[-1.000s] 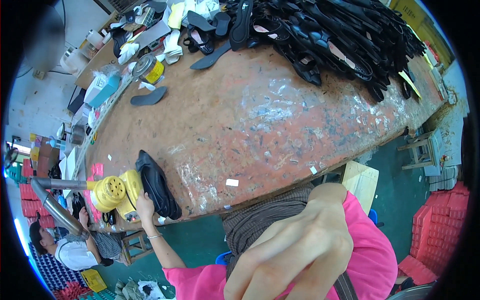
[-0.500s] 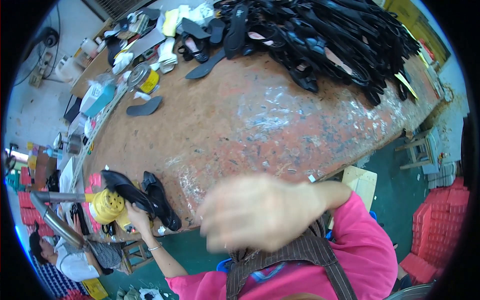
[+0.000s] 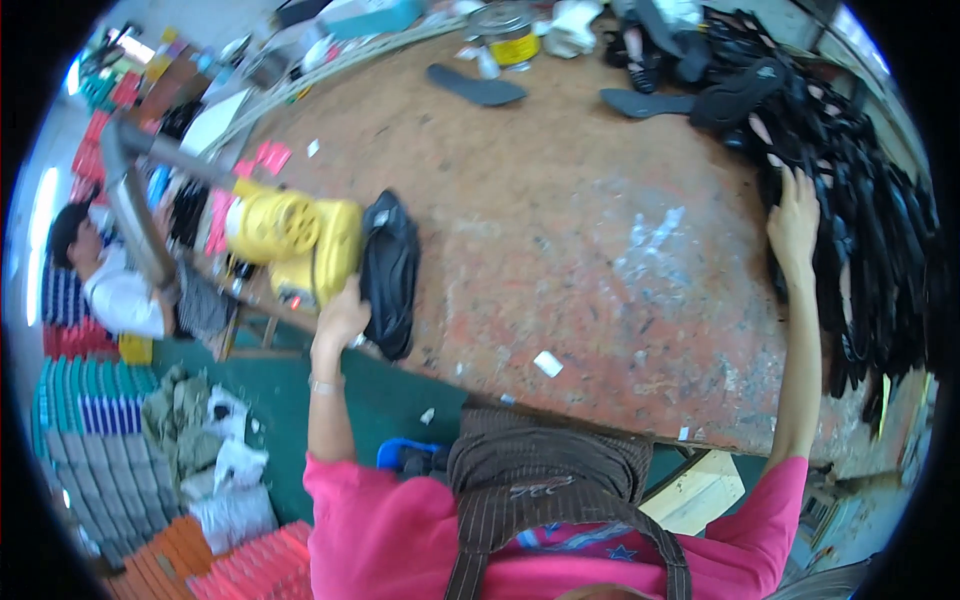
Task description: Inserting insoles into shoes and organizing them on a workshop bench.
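At the table's left side, my left hand (image 3: 343, 318) is curled between a yellow machine (image 3: 318, 240) and a black shoe (image 3: 390, 275). Its fingers are partly hidden, so I cannot make out what they hold. The shoe lies lengthwise beside the machine, its near end close to my hand. My right arm stretches far to the right. There my right hand (image 3: 795, 225) rests at the edge of a heap of black shoes (image 3: 865, 240), its fingers extended and a little apart. Pinkish insoles show inside some of these shoes.
Dark soles (image 3: 477, 87) lie at the back of the worktable (image 3: 560, 230), near a tin with a yellow label (image 3: 505, 38). A bent metal pipe (image 3: 135, 200) joins the machine. Another person (image 3: 120, 280) sits at the left. Stacked boxes (image 3: 100, 445) stand on the floor.
My right hand has swung from in front of my body out to the shoe heap. The view has turned, and the two separate shoes by the machine now appear as one dark shape.
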Available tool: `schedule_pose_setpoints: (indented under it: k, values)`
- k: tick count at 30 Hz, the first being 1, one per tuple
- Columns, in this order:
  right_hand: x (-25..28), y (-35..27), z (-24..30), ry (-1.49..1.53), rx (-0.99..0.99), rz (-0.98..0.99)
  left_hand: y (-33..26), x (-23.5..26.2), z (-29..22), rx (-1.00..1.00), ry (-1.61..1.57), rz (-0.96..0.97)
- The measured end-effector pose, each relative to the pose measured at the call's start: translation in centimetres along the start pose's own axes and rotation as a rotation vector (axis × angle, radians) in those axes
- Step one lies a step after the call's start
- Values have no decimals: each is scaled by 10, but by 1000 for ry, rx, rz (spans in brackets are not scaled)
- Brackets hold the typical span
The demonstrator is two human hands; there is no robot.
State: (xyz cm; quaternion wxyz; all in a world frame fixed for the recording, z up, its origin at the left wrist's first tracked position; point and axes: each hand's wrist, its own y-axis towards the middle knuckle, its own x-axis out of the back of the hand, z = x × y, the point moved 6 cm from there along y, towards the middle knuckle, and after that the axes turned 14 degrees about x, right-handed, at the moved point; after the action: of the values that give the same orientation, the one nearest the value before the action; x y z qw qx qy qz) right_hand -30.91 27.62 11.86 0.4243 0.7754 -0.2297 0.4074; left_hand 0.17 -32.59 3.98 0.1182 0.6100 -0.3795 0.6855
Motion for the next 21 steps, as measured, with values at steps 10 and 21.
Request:
schedule_pose_setpoints:
  k: [10,21]
  values:
    - [-57,53,-33,-107,-95,98,-129,-26,-137,-560,-389,-462]
    - [22,47,111,1026,236,272,-101,-86,-195,-582,-458,-143]
